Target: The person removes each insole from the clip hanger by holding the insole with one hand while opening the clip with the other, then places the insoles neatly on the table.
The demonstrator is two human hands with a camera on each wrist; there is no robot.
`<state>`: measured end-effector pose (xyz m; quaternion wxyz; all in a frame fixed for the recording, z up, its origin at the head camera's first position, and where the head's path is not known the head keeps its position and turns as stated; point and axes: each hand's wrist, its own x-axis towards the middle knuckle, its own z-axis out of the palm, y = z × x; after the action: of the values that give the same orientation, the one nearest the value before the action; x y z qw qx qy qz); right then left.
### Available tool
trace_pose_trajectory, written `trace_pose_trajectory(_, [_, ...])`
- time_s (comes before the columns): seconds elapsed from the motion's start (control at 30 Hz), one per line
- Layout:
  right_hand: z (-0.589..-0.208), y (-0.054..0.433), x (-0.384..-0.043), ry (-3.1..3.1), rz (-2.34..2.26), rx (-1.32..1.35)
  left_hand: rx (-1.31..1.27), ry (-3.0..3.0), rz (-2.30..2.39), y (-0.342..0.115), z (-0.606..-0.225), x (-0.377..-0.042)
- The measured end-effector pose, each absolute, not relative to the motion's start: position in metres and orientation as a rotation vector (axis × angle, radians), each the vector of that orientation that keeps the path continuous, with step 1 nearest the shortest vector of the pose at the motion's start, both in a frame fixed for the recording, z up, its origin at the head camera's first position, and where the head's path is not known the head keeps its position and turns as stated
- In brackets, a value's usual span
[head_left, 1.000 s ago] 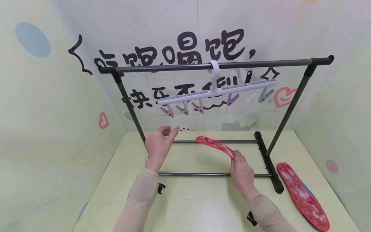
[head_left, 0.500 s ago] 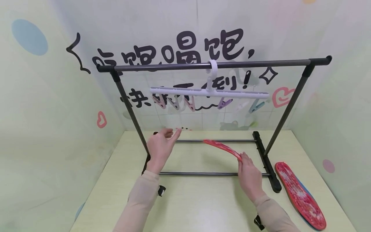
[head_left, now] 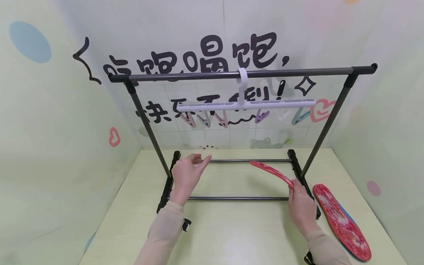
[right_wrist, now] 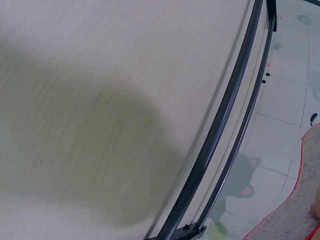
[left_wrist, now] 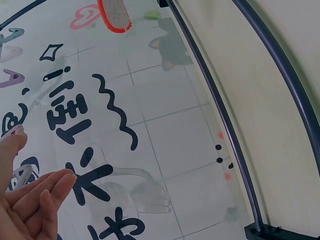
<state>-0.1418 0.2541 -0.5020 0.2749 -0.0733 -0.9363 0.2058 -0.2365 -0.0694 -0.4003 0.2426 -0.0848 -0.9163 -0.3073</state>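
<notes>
My right hand [head_left: 302, 206] pinches the near end of a thin red marbled insole [head_left: 269, 169], held up in front of the rack with its far end toward the left. Its grey underside with red edging shows in the right wrist view, the insole [right_wrist: 292, 207] crossing the lower right corner. My left hand [head_left: 187, 175] is raised below the hanger's left part, thumb and fingers apart with nothing between them. Above it, a lilac clip hanger [head_left: 245, 105] hangs from the top bar, with a pink clip [head_left: 222, 119], a grey clip [head_left: 204, 119] and a teal clip [head_left: 300, 116] among its several clips.
A dark metal rack [head_left: 198, 76] stands on the pale table [head_left: 232, 235], its low crossbars [head_left: 236, 198] near the tabletop. Another red marbled insole [head_left: 342, 222] with a blue underside lies at the right. Walls with printed lettering enclose the back and sides.
My right hand has moved right and slightly lower with the insole. My left hand has shifted slightly right and down. The hanger has swung about its hook from a slant to nearly level.
</notes>
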Motion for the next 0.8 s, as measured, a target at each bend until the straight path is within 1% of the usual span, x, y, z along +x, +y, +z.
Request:
trace_pose_trajectory(0.43, [-0.498, 0.323, -0.103, -2.597, 0.514, -0.370, -0.259, -2.493, -0.765, -0.069, -0.406, -0.234])
trace_pose_trajectory(0.57, [-0.495, 0.335, -0.094, -2.648, 0.488, -0.453, -0.271, -2.502, -0.781, -0.066, -0.410, -0.234])
trace_pose_trajectory(0.8, [-0.497, 0.349, -0.084, -2.652, 0.480, -0.513, -0.294, -2.526, -0.804, -0.054, -0.414, -0.231])
